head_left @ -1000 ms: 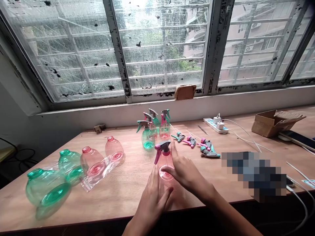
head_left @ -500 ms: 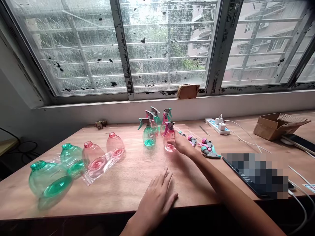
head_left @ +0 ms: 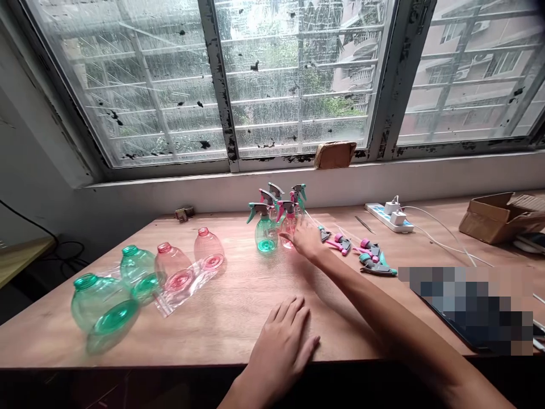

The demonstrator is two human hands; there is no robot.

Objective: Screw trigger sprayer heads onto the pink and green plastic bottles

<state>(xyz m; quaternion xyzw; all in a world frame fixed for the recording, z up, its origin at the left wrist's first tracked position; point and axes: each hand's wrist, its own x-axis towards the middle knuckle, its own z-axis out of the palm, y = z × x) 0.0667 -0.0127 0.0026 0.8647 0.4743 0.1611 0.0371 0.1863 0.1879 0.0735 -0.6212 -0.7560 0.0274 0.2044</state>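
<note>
At the right side of a pink spray bottle (head_left: 288,225) is my right hand (head_left: 305,236), its thumb across the front and its fingers around the far side. The bottle stands upright with its grey and pink trigger head on. Close to its left stands a green spray bottle (head_left: 266,234), with several more trigger-topped bottles (head_left: 272,196) behind, partly hidden. My left hand (head_left: 281,341) lies flat near the table's front edge, fingers stretched out, holding nothing. Loose trigger heads (head_left: 374,262) in grey, pink and green lie to the right of my right hand.
Headless bottles, green (head_left: 104,307) and pink (head_left: 208,249), stand at the left beside a clear plastic bag (head_left: 187,292). A power strip (head_left: 389,218), a cardboard box (head_left: 487,218) and a dark, partly blurred device (head_left: 447,324) occupy the right. Window and wall border the back.
My right hand and the pink spray bottle have moved back and slightly left, close against the other filled-out group of bottles. My left hand stays flat on the table. The view has shifted slightly.
</note>
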